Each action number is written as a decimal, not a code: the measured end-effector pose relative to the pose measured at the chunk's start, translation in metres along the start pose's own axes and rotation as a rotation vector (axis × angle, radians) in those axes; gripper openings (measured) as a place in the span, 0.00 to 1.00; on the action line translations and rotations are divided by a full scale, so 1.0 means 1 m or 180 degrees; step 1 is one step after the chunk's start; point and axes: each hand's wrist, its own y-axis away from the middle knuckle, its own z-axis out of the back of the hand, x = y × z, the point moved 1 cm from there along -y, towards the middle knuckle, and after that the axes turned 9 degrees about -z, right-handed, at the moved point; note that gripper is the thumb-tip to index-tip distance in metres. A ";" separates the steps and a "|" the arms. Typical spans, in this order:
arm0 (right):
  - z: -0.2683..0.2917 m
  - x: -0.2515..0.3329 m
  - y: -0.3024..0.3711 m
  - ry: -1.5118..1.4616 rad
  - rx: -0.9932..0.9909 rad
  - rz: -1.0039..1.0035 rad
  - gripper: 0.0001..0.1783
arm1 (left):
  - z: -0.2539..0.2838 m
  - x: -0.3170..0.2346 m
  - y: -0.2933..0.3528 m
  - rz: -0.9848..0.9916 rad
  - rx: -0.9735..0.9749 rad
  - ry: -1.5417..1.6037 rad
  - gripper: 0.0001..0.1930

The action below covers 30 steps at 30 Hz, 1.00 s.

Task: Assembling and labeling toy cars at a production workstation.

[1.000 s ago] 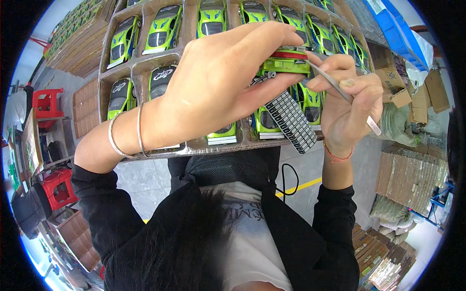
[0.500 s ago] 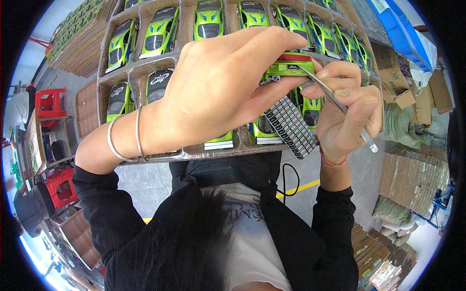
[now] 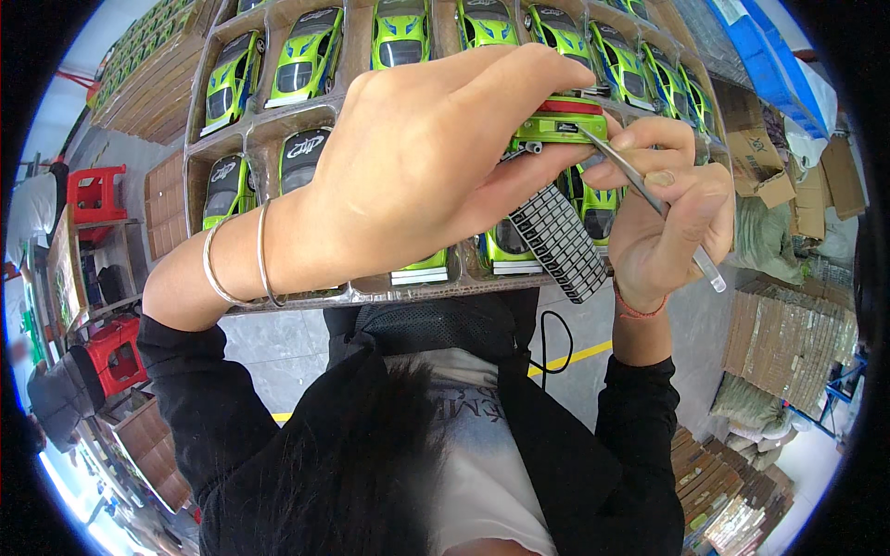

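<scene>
My left hand (image 3: 408,157) is closed around a lime-green toy car (image 3: 561,130), whose rear end with a red strip faces me. In my right hand (image 3: 691,208) a pair of metal tweezers (image 3: 638,182) is pinched, its tip at the car's rear panel, beside a small dark label. Below the car hangs a sheet of small black-and-white stickers (image 3: 562,248); which fingers keep it up is hidden. Under both hands lies a compartment tray (image 3: 371,293) with several matching green toy cars (image 3: 306,56) in it.
Stacked trays of green cars (image 3: 153,69) stand at the far left, red stools (image 3: 97,195) at the left. On the right are a blue crate (image 3: 765,56), open cardboard boxes (image 3: 756,162) and piled cardboard (image 3: 788,334). A dark cord loop (image 3: 556,343) shows beyond the tray's near edge.
Both hands, the car and the tweezers have shifted very slightly to the right. The tweezers' tip stays at the car's rear panel, and both grips are the same.
</scene>
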 end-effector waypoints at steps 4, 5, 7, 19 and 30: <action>-0.001 0.003 -0.002 -0.0157 0.0084 -0.0012 0.20 | -0.001 0.001 0.000 -0.0018 -0.0020 0.0008 0.23; -0.001 0.002 -0.001 -0.0160 0.0084 -0.0012 0.20 | -0.001 0.002 0.001 -0.0016 -0.0018 0.0007 0.23; -0.002 0.001 0.001 -0.0219 -0.0058 -0.0004 0.20 | -0.001 0.002 0.001 -0.0068 0.0010 -0.0010 0.24; -0.003 0.002 -0.001 -0.0196 -0.0024 -0.0037 0.18 | -0.003 0.004 0.002 -0.0463 -0.0241 0.0290 0.14; 0.015 0.001 -0.010 -0.0615 -0.0329 -0.0092 0.29 | 0.010 -0.001 -0.009 -0.0596 0.0026 0.0182 0.13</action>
